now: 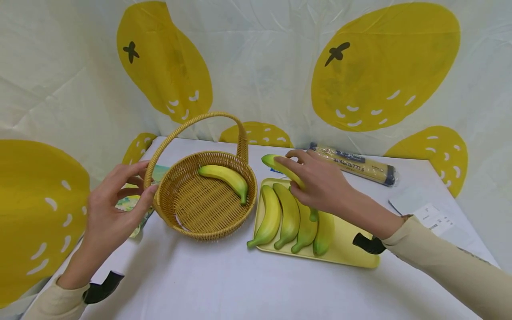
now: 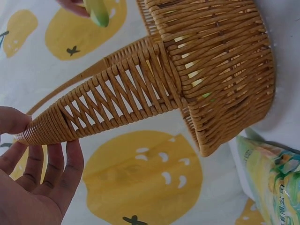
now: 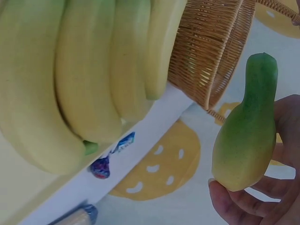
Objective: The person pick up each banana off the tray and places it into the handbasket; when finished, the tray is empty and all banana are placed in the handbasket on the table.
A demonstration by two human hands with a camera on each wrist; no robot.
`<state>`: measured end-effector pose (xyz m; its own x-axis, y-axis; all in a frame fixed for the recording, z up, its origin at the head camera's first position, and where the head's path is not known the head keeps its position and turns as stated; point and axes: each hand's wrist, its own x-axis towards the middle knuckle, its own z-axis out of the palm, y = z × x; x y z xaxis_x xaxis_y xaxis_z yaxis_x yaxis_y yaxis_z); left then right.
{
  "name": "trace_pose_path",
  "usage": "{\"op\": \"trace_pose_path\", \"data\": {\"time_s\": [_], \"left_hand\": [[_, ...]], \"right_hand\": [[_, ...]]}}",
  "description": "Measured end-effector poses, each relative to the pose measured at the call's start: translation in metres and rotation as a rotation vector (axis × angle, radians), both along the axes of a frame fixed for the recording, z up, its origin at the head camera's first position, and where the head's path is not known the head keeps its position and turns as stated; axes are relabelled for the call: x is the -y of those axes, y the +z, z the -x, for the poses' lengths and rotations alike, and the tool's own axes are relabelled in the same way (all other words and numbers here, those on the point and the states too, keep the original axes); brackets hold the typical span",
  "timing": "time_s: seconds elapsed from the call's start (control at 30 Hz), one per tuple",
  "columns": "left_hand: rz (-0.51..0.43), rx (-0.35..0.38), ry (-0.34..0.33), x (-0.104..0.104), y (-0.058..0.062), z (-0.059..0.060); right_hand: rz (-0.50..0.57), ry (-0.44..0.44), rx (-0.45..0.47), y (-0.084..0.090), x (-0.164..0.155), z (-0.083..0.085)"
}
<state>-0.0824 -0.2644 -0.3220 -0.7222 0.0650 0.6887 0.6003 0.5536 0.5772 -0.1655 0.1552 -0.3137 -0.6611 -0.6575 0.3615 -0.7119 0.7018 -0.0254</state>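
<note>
Right hand (image 1: 320,184) grasps a yellow-green banana (image 1: 282,171) just right of the round woven wicker basket (image 1: 206,200), above 4 bananas on a pale yellow tray (image 1: 352,253). Left hand (image 1: 112,206) released, fingers at basket's handle base; one yellow banana (image 1: 225,177) lies inside basket.

**What you cannot see**

Your right hand (image 1: 320,184) covers the middle of the held banana (image 1: 280,168) and the tops of two bananas on the yellow tray (image 1: 352,253). The basket (image 1: 208,200) hides part of the printed packet (image 1: 134,204) behind it. The spaghetti pack (image 1: 356,163) label is too small to read fully.
</note>
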Motion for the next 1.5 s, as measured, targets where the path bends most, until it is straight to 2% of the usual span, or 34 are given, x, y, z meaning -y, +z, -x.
{"op": "trace_pose_path", "data": {"time_s": [0.43, 0.83, 1.27, 1.5], "left_hand": [[0.044, 0.019, 0.006, 0.001, 0.003, -0.002], [0.017, 0.014, 0.007, 0.002, 0.0, -0.003], [0.019, 0.015, 0.009, 0.001, 0.002, -0.003], [0.026, 0.007, 0.001, 0.001, 0.002, -0.002]], "right_hand": [[-0.029, 0.052, 0.048, 0.008, 0.036, 0.007], [-0.116, 0.119, 0.09, 0.014, 0.075, 0.021], [-0.257, 0.177, 0.118, 0.011, 0.129, 0.04], [-0.364, 0.17, 0.115, 0.003, 0.157, 0.054]]}}
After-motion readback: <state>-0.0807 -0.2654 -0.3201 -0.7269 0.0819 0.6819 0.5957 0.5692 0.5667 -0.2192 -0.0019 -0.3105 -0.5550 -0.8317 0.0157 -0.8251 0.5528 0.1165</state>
